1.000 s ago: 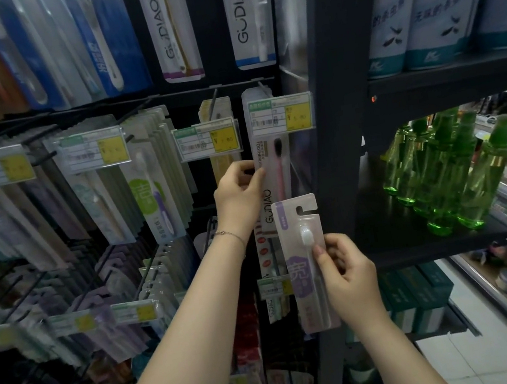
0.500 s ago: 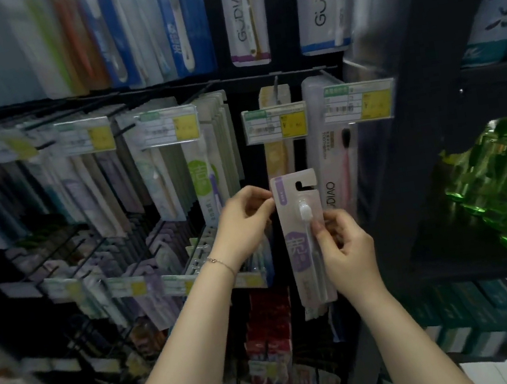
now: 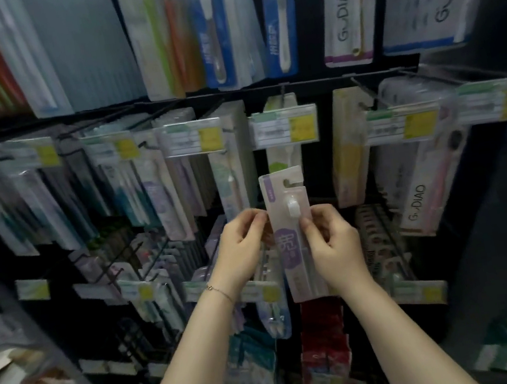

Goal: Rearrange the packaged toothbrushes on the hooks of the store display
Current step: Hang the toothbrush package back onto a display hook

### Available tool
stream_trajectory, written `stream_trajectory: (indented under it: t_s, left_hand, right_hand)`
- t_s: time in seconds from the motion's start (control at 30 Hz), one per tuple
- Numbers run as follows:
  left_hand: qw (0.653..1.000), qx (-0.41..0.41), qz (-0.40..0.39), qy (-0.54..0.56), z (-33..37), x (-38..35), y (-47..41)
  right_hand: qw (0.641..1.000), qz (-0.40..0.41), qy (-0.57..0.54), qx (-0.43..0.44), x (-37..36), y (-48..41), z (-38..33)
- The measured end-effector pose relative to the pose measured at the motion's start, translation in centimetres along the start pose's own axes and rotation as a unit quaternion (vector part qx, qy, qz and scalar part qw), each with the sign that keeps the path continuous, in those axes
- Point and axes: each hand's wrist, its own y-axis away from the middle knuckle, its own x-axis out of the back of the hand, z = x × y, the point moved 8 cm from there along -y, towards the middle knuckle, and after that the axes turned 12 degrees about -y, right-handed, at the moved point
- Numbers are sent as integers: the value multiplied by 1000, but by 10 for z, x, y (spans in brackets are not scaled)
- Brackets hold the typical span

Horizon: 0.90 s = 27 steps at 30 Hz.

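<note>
Head view is filled by a black store display (image 3: 321, 81), its back panel crossed by horizontal rails from which thin wire hooks (image 3: 362, 90) project. Flat rectangular toothbrush packs are hung on these in dense rows, most blurred. Along the top row, glossy packs with blue, orange and green toothbrushes are seen, and beside them a white GUDIAO pack (image 3: 343, 10) with a purple bottom band. On the middle row, a yellow pack (image 3: 346, 151) and a clear pack with a pink toothbrush (image 3: 426, 189) are hung to the right. Clear plastic price tags (image 3: 285, 126) with yellow patches are fixed at the hook ends. Red packets (image 3: 322, 329) are stacked at the bottom centre.

In front of the middle row, clear of any hook, a packaged toothbrush (image 3: 288, 245) is held upright, tilted slightly. It is a long, narrow, pale lilac card with a rounded purple label and a clear blister. Its left edge is pinched by the left hand (image 3: 241, 249); its right edge is gripped by the right hand (image 3: 336, 245), thumb laid on the front. A fine chain bracelet (image 3: 219, 290) is worn on the left wrist. A hook-shaped hanging slot (image 3: 292, 182) is cut into the card's top, and beneath it the small white brush head (image 3: 293, 209) is visible.
</note>
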Motion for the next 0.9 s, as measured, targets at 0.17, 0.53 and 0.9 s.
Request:
stream_trajectory:
  t_s: [0.17, 0.53, 0.9]
  left_hand:
    - [1000, -22, -8, -6, -21, 52, -6]
    - [999, -37, 33, -19, -54, 151, -18]
    - [996, 4, 79, 28, -75, 194, -38]
  right_hand:
    - [1000, -7, -5, -10, -64, -4, -1]
    - [1000, -26, -3, -4, -173, -13, -15]
    - [994, -64, 91, -2, -235, -54, -27]
